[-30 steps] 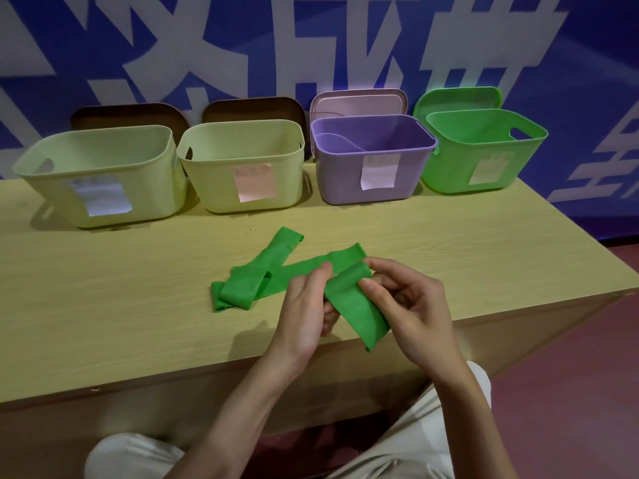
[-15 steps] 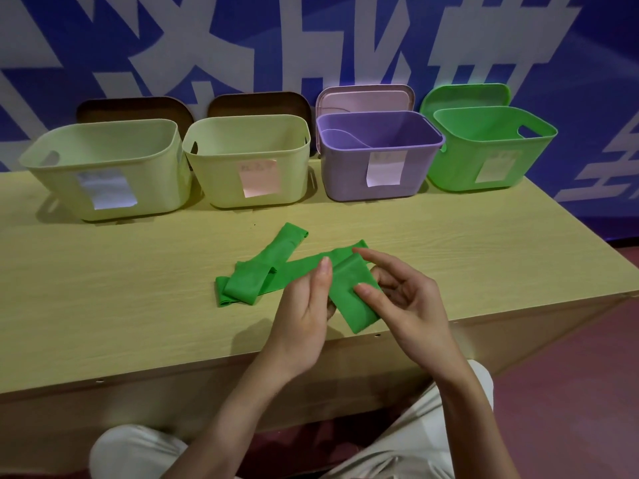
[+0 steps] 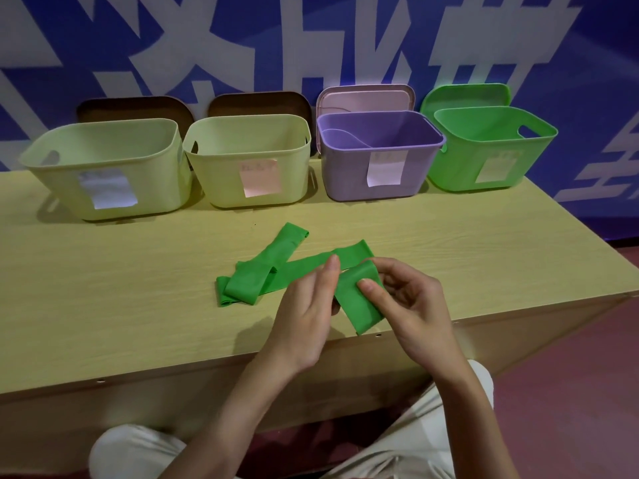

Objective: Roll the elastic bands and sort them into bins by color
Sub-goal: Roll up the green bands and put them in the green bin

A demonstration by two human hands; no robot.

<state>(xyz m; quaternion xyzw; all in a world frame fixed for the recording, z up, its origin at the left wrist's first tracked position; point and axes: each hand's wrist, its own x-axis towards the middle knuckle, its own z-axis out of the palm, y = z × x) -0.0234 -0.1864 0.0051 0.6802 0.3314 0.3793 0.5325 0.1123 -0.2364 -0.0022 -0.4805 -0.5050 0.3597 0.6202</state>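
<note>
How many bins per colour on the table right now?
Pale yellow-green bins: 2
Purple bin: 1
Green bin: 1
Total: 4 bins, in one row along the back of the table. Each carries a paper label on its front.

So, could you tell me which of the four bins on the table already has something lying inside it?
The purple bin, third from the left: a pale purple piece curves along its inner left side. The two yellow-green bins and the green bin show only bare walls.
</note>
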